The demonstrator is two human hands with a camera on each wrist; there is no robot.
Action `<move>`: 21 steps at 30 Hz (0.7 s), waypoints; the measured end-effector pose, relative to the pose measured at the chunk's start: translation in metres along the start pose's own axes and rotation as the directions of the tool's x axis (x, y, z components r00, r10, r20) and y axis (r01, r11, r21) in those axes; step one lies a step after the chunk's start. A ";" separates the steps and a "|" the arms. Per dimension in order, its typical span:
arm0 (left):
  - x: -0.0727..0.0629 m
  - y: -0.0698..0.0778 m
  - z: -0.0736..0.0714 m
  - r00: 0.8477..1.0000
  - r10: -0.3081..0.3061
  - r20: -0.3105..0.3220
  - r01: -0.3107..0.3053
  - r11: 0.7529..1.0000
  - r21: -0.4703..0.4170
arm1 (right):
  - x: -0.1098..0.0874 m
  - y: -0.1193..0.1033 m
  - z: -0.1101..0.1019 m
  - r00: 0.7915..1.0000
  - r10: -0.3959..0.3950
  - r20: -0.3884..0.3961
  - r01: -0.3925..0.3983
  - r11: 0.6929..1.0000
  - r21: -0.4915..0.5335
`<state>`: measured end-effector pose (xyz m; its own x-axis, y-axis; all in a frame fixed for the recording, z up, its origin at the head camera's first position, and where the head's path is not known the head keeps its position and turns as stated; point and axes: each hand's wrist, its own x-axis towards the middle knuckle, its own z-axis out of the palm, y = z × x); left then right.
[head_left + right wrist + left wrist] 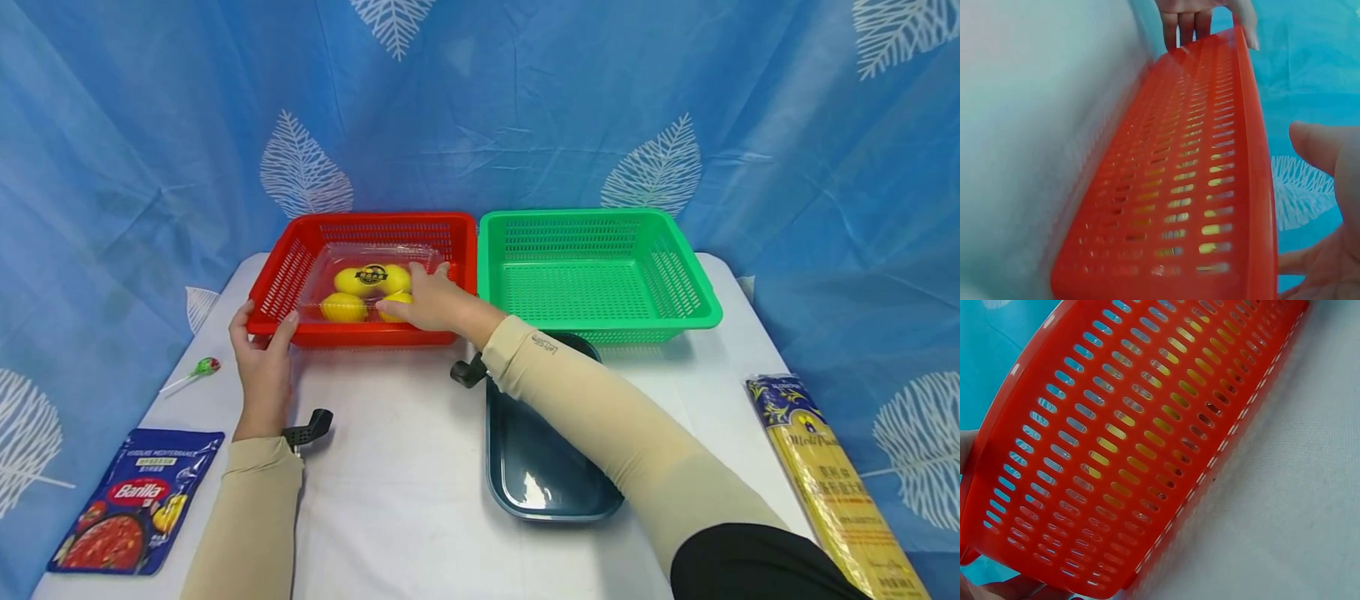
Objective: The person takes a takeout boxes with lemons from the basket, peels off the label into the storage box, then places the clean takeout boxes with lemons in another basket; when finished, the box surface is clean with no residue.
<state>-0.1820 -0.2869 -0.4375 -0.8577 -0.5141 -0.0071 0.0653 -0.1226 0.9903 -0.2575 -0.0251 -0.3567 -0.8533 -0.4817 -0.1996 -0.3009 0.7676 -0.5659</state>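
Observation:
A clear plastic box of lemons [371,257] with a dark printed label lies inside the red basket [360,336]. My left hand [262,375] grips the basket's front left corner, thumb at the rim and fingers around the outside. Over the right part of the box reaches my right hand [433,302], its fingers spread at the lid and the front lemons. In the right wrist view its thumb [1313,147] and fingers show beyond the basket rim. Yellow fruit shows through the slots of the basket wall [1166,419] in the left wrist view.
A green basket [600,325] stands right beside the red one. Below my right forearm lies a dark blue tray [540,467]. At the left are a lollipop [204,367] and a Barilla sauce pouch [138,500]; a pasta pack [832,483] lies along the right edge.

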 end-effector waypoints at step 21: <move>0.001 -0.003 -0.003 0.999 0.016 0.031 -0.015 1.000 -0.004 | 0.022 0.010 -0.005 0.977 0.201 0.072 -0.188 0.649 0.737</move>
<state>-0.1811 -0.2895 -0.4409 -0.8722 -0.4891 0.0126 0.0805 -0.1180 0.9898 -0.2811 -0.0255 -0.3633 -0.8634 -0.3469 -0.3664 0.2788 0.2774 -0.9194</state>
